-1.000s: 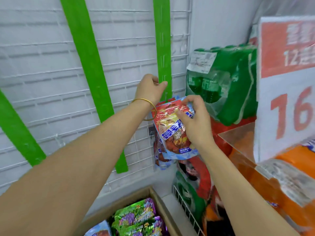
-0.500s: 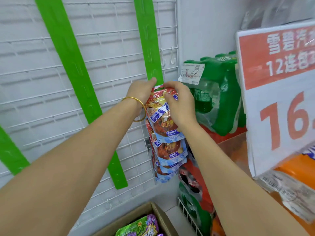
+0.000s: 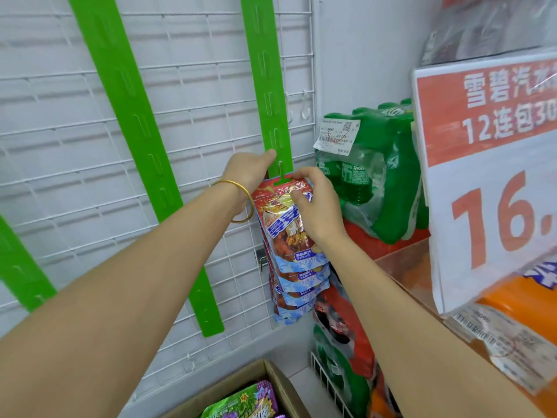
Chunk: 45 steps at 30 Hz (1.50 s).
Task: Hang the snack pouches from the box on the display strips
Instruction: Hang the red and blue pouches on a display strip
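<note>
A white wire grid (image 3: 75,146) fills the left of the frame, and a price sign (image 3: 488,176) stands at the right edge. A green strip (image 3: 265,86) runs down the grid at top centre. A cardboard box (image 3: 241,378) of purple pouches (image 3: 241,402) sits at bottom centre. At mid-frame, the red pouch (image 3: 289,233) has its top on the strip's tab, above other pouches. The right hand (image 3: 316,206) pinches its top edge in its grip, and the left hand (image 3: 247,173) grips the strip's edge.

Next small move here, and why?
Probably ease the red pouch down until the green tab seats fully in its hang hole, then let go. The right hand pinches the pouch's top edge at the tab, the left hand holds the strip, and the tab shows in front of the pouch top.
</note>
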Tool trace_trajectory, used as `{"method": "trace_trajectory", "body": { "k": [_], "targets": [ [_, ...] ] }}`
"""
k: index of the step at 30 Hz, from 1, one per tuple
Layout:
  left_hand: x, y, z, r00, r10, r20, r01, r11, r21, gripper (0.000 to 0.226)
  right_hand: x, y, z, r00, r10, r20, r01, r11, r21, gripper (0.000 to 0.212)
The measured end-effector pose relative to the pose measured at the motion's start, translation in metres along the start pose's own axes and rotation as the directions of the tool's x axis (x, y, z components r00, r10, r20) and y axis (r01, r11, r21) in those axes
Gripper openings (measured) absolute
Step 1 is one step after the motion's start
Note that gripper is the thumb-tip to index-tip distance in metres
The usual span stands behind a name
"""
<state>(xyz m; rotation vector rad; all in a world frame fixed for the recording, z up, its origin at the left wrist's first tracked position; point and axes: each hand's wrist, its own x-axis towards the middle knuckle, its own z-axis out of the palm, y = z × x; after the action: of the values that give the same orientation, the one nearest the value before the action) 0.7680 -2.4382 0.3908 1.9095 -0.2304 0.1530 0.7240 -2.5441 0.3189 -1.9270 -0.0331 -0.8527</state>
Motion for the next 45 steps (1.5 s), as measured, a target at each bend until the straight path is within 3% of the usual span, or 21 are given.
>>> {"method": "trace_trajectory", "body": {
  "k": [3, 7, 9, 11, 13, 15, 17, 21, 24, 28, 32, 35, 38, 43, 45],
  "targets": [
    [-0.013, -0.010, -0.004, 0.995, 0.096, -0.019, -0.095, 0.995, 0.031, 0.018, -0.005, -0.003, -0.003, 0.999, -0.038, -0.012, 0.036, 0.993, -0.110, 0.029],
    [-0.042, -0.034, -0.021, 0.981, 0.170, -0.094, -0.169, 0.985, 0.020, 0.039, -0.033, -0.015, -0.008, 0.982, -0.159, -0.101, 0.117, 0.936, -0.333, 0.042],
    [-0.067, -0.054, -0.036, 0.974, 0.174, -0.145, -0.175, 0.985, 0.005, 0.037, -0.064, -0.019, -0.009, 0.971, -0.220, -0.099, 0.177, 0.928, -0.327, 0.041],
    [-0.102, -0.086, -0.053, 0.981, 0.143, -0.132, -0.143, 0.990, 0.011, 0.032, -0.108, -0.014, 0.000, 0.968, -0.246, 0.040, 0.248, 0.933, -0.261, 0.037],
    [-0.142, -0.133, -0.069, 0.996, 0.053, -0.076, -0.048, 0.997, 0.056, 0.029, -0.157, -0.004, 0.015, 0.944, -0.152, 0.292, 0.210, 0.961, -0.178, 0.036],
    [-0.184, -0.184, -0.084, 0.996, -0.084, -0.030, 0.087, 0.990, 0.111, 0.026, -0.200, 0.006, 0.033, 0.825, 0.047, 0.563, 0.066, 0.982, -0.179, 0.033],
    [-0.223, -0.227, -0.100, 0.977, -0.212, -0.011, 0.210, 0.962, 0.173, 0.023, -0.233, 0.016, 0.051, 0.657, 0.155, 0.738, 0.040, 0.970, -0.239, 0.028],
    [-0.287, -0.292, -0.133, 0.925, -0.377, 0.050, 0.343, 0.883, 0.319, 0.023, -0.281, 0.028, 0.074, 0.375, 0.218, 0.901, 0.069, 0.963, -0.262, 0.022],
    [-0.314, -0.324, -0.150, 0.921, -0.377, 0.097, 0.299, 0.844, 0.446, 0.020, -0.304, 0.031, 0.088, 0.272, 0.258, 0.927, 0.091, 0.952, -0.292, 0.024],
    [-0.310, -0.352, -0.151, 0.939, -0.262, 0.225, 0.040, 0.730, 0.682, 0.028, -0.315, 0.032, 0.103, 0.270, 0.284, 0.920, 0.025, 0.953, -0.301, 0.026],
    [-0.303, -0.369, -0.126, 0.880, -0.296, 0.372, -0.135, 0.595, 0.792, 0.042, -0.314, 0.032, 0.110, 0.323, 0.297, 0.899, 0.008, 0.949, -0.316, 0.022],
    [-0.303, -0.372, -0.110, 0.878, -0.306, 0.369, -0.175, 0.512, 0.841, 0.040, -0.309, 0.034, 0.110, 0.369, 0.305, 0.878, -0.034, 0.948, -0.316, 0.023],
    [-0.303, -0.369, -0.105, 0.886, -0.297, 0.355, -0.166, 0.512, 0.843, 0.029, -0.307, 0.038, 0.108, 0.390, 0.309, 0.867, -0.079, 0.950, -0.303, 0.023],
    [-0.306, -0.360, -0.110, 0.834, -0.314, 0.454, -0.229, 0.551, 0.802, 0.016, -0.305, 0.040, 0.104, 0.414, 0.347, 0.842, -0.162, 0.938, -0.307, 0.022],
    [-0.304, -0.353, -0.114, 0.873, -0.284, 0.396, -0.165, 0.593, 0.788, 0.012, -0.304, 0.040, 0.102, 0.429, 0.347, 0.834, -0.183, 0.937, -0.296, 0.021]
  ]
}}
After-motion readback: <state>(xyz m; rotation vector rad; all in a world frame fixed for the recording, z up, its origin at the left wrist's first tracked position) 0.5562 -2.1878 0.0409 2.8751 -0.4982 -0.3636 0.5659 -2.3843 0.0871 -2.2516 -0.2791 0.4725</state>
